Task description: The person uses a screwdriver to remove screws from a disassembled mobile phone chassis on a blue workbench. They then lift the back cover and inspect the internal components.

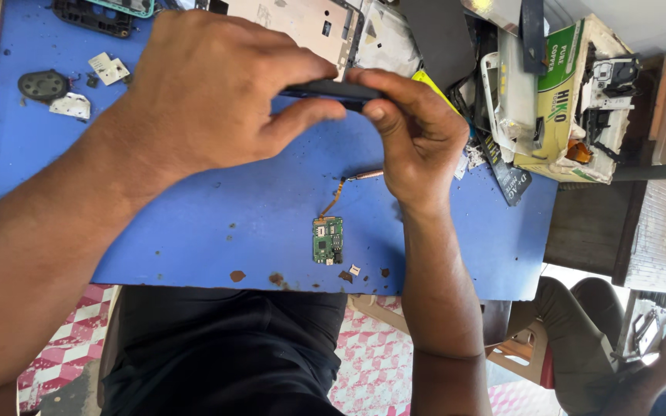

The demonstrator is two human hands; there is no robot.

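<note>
Both forearms reach over the blue counter (194,231), the left hand (210,92) and right hand (414,135) pinching a dark slim phone part (333,90) between them near its far edge, mostly hidden by fingers.

Both hands, left hand (210,92) and right hand (414,131), pinch a dark phone (333,91) edge-on between them; below the grip, a small green circuit board (327,239) lies on the blue surface (194,223).
</note>
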